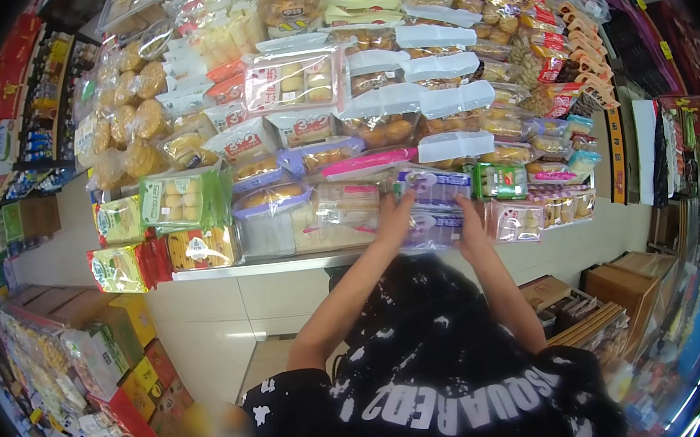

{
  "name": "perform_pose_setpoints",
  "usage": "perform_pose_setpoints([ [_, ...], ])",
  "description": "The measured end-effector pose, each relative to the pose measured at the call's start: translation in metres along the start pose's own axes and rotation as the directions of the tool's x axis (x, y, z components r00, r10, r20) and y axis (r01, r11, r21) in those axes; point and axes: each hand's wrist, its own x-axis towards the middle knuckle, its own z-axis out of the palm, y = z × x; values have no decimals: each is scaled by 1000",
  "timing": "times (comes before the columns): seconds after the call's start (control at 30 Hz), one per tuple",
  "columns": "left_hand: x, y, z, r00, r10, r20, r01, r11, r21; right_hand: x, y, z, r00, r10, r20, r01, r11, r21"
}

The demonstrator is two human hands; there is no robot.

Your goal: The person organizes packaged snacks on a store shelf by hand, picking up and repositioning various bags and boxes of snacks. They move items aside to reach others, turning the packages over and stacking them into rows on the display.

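Two purple packages with clear plastic lie one in front of the other at the front of the display, a rear purple package (pixel 433 182) and a front purple package (pixel 433 227). My left hand (pixel 394 217) grips their left edge, fingers pointing away from me. On the opposite edge, my right hand (pixel 470 222) closes round the side. What is inside the packages is too small to make out. Just left of my left hand is a clear pack with a pink label (pixel 347 204). A green pack (pixel 500 180) sits right beside my right hand.
Rows of bagged breads and pastries cover the display table, whose white front edge (pixel 287 266) runs before me. A green bag of round buns (pixel 184 199) stands at the left. Cardboard boxes (pixel 626 284) are on the floor at right, and stacked goods (pixel 124 324) at left.
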Motion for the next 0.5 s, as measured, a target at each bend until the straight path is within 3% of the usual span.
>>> perform_pose_setpoints([
  [0.07,0,13,-10,999,-34,-16,33,998,-47,11,6,2,988,155,-1,-154,985,-79],
  [0.17,5,27,-21,991,-133,-1,132,990,-49,16,18,6,984,180,-8,-180,979,-97],
  [0.3,9,26,-22,992,-123,14,123,992,-19,37,27,-6,986,159,53,-154,985,-79],
  [0.4,9,26,-21,995,-95,39,95,995,-7,50,29,-16,963,241,120,-240,970,-28],
  [0.5,8,29,-20,997,-64,-34,68,990,121,59,36,-20,965,206,164,-211,977,12],
])
